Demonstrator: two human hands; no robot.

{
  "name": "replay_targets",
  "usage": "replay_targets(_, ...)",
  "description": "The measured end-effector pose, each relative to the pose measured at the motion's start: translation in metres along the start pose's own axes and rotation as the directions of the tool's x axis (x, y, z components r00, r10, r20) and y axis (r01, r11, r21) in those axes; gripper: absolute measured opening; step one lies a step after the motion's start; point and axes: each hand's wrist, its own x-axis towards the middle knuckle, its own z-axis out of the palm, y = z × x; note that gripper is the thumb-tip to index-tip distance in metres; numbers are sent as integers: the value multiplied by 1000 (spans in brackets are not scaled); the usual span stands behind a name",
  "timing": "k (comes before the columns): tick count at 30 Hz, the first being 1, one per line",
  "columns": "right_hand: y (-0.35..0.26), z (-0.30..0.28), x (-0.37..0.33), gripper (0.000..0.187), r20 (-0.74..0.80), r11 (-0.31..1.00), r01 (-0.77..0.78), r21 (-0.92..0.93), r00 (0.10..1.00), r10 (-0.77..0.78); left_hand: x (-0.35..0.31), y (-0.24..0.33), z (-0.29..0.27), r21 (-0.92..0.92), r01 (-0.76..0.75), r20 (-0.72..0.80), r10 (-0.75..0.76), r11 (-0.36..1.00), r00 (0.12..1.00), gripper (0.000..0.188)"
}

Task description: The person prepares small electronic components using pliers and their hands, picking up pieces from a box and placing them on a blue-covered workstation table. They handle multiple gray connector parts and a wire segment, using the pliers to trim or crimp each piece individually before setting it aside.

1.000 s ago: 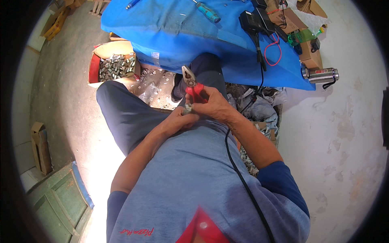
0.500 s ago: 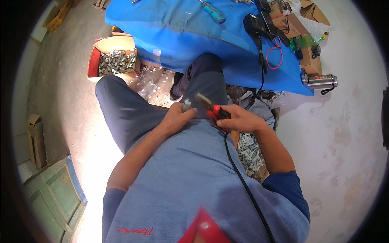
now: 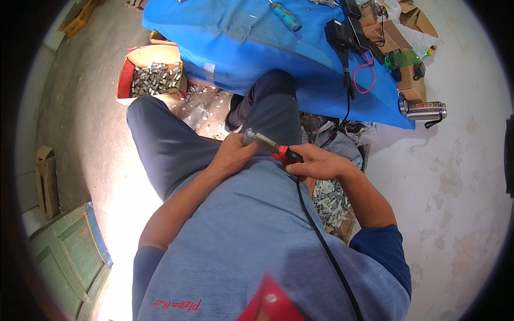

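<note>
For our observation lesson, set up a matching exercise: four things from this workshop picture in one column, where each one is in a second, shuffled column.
1. pliers
2. screwdriver
3. steel flask
4. cardboard box of small metal parts

A. on the floor left of the blue table
B. lying on the blue table
C. held in the right hand, tip at the left hand
D. on the floor by the table's right corner

Pairs: 1-C, 2-B, 3-D, 4-A
</note>
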Motion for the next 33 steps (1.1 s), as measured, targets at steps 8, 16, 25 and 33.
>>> replay_targets(8, -8, 1, 0, 43, -6, 998, -55, 5, 998, 55, 0, -1, -1, 149, 33, -45, -27, 988, 999, 29)
replay_targets(16, -9, -8, 0, 37, 5, 982, -189, 15, 982, 189, 1, -5, 0, 409, 17, -87, 20, 912, 996, 33)
replay_targets(25, -24, -18, -2, 31, 80, 968, -249, 35, 966, 245, 0, -2, 0, 424, 40, -22, -34, 905, 999, 34)
replay_targets(33, -34, -16, -5, 27, 165, 942, -262, 209, 959, 230, 0, -3, -2, 387, 11, 54, -35, 922, 998, 33)
